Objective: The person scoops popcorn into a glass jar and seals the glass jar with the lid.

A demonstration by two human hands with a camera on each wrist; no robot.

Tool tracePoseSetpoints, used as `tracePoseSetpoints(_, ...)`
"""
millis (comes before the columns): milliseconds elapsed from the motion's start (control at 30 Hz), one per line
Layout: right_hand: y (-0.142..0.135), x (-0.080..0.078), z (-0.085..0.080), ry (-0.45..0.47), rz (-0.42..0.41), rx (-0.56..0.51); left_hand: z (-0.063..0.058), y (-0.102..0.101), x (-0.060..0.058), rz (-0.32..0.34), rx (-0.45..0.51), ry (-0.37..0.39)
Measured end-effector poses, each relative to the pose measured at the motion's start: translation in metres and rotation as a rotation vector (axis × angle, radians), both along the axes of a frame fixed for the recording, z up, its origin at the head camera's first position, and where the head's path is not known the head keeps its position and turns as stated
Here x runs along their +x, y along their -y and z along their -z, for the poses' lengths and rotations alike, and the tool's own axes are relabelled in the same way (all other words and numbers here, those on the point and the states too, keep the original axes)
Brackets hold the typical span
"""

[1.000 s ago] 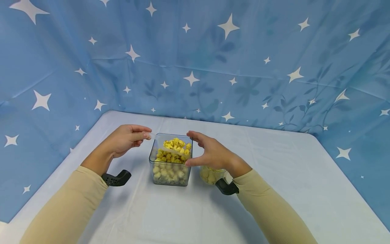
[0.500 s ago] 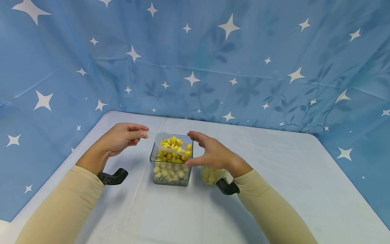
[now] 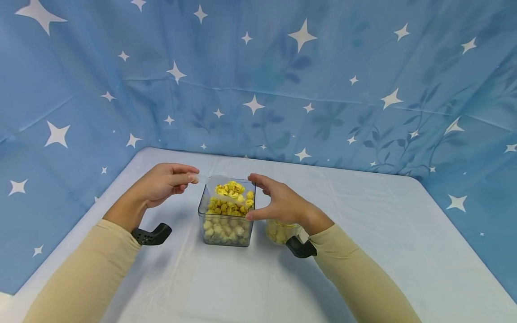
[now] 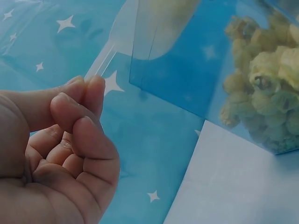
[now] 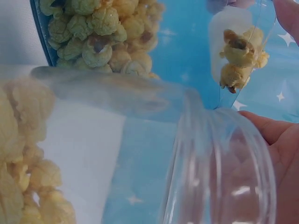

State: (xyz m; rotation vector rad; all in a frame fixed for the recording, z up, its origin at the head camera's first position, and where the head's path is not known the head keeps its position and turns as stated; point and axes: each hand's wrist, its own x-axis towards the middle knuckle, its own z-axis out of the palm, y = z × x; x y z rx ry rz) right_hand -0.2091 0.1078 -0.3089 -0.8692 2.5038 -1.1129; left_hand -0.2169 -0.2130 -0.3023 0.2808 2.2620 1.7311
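Observation:
My left hand pinches the thin handle of a translucent white scoop between thumb and fingertips. The scoop's bowl reaches over the clear box, whose lower part is filled with yellow popcorn. In the right wrist view, a few popcorn pieces show against the scoop. With thumb and fingers spread across the box's right side, my right hand holds its rim at the front and back. Partly hidden under this hand is a clear jar with popcorn inside.
A white cloth covers the table. Behind and left of it hangs a blue curtain with white stars. The jar stands close to the box's right side, its mouth near my right hand.
My left hand drifts slightly left with the scoop, then comes a little back to the right. The right hand and the box stay in place.

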Motion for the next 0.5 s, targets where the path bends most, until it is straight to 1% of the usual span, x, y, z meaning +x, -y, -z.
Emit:
tracePoseSetpoints(233, 0.0, -0.0003, -0.0002, 0.0, 0.011, 0.007, -0.0012, 0.007, 0.0002, 0.005, 0.006, 0.014)
tracePoseSetpoints(500, 0.0006, -0.0009, 0.0004, 0.008, 0.015, 0.014, -0.0032, 0.0086, 0.0006, 0.009, 0.024, 0.02)
